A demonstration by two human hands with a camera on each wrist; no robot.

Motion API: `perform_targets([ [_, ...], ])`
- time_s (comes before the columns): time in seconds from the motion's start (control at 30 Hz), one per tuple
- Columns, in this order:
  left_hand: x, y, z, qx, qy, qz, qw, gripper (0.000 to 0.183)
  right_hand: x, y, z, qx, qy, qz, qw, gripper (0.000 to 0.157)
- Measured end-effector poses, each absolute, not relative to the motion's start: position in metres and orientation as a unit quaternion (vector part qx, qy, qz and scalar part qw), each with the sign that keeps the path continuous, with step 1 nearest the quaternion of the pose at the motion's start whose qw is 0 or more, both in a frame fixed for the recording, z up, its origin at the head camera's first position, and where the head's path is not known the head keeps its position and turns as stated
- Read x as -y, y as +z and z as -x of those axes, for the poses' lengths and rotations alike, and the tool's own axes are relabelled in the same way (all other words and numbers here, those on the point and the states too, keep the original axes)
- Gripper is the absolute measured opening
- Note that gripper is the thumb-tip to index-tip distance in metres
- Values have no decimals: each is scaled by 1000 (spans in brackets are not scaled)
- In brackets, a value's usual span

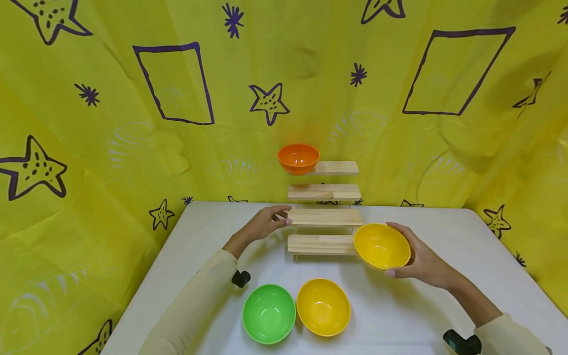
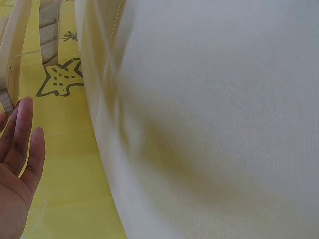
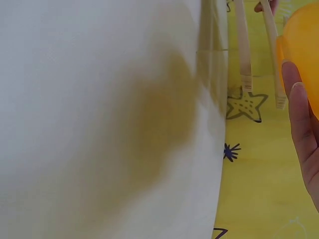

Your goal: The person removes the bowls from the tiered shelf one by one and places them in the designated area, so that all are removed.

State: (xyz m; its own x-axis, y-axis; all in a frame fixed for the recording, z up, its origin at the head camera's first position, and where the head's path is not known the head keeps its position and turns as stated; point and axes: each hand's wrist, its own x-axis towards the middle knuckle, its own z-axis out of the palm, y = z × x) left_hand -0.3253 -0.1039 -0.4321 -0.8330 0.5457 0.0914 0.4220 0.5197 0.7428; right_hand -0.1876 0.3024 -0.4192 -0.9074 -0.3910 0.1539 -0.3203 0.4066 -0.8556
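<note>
A tiered stand of wooden steps (image 1: 324,217) rises in the middle of the table. My left hand (image 1: 265,223) pinches the left end of one of its middle steps, thumb in front and fingers at the top edge. In the left wrist view, the fingers (image 2: 24,124) reach up to the wood. With thumb and fingers my right hand (image 1: 419,256) grips a yellow bowl (image 1: 381,246) by its right side, tilted toward me. That bowl overlaps the right end of the lowest step in the head view. On the top step, at its left end, sits an orange bowl (image 1: 298,159).
A green bowl (image 1: 269,314) and a second yellow bowl (image 1: 323,307) stand side by side on the white table (image 1: 390,320), in front of the stand. Behind and at both sides hangs a yellow patterned cloth (image 1: 310,59).
</note>
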Motion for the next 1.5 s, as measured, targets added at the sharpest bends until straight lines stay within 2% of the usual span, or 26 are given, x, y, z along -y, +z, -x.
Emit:
perform_targets([
  [1.5,105,-433,326,-870,403,-274,75,52,-308,-457,148,-819,-532,197,86,99],
])
